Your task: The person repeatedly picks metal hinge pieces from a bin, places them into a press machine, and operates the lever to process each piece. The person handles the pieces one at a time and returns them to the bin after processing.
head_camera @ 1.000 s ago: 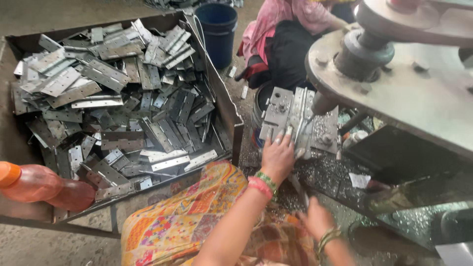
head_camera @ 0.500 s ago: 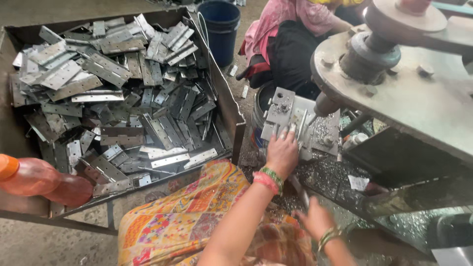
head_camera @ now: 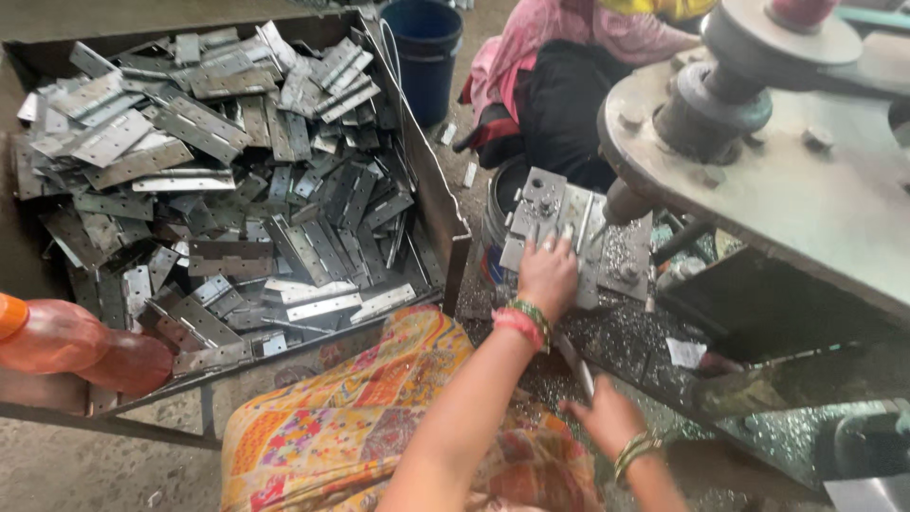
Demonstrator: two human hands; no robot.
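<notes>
My left hand (head_camera: 548, 277), with red and green bangles at the wrist, lies on a grey steel die block (head_camera: 540, 204) of a press machine (head_camera: 796, 171). Its fingers press a flat grey hinge plate (head_camera: 590, 284) against the block. My right hand (head_camera: 605, 417) is lower, near my lap, with its fingers curled at the end of a thin metal bar (head_camera: 573, 362). Metal shavings (head_camera: 626, 337) cover the machine bed around both hands. A patterned orange and yellow cloth (head_camera: 379, 398) lies over my knee.
A large open metal bin (head_camera: 441, 204) on the left holds several grey hinge plates (head_camera: 218, 190). An orange bottle (head_camera: 66, 343) lies at its near left corner. Another person in pink (head_camera: 569, 57) sits beyond the press, beside a blue bucket (head_camera: 427, 47).
My left hand has stayed on the die block. My right hand has drawn in and curled at the thin bar.
</notes>
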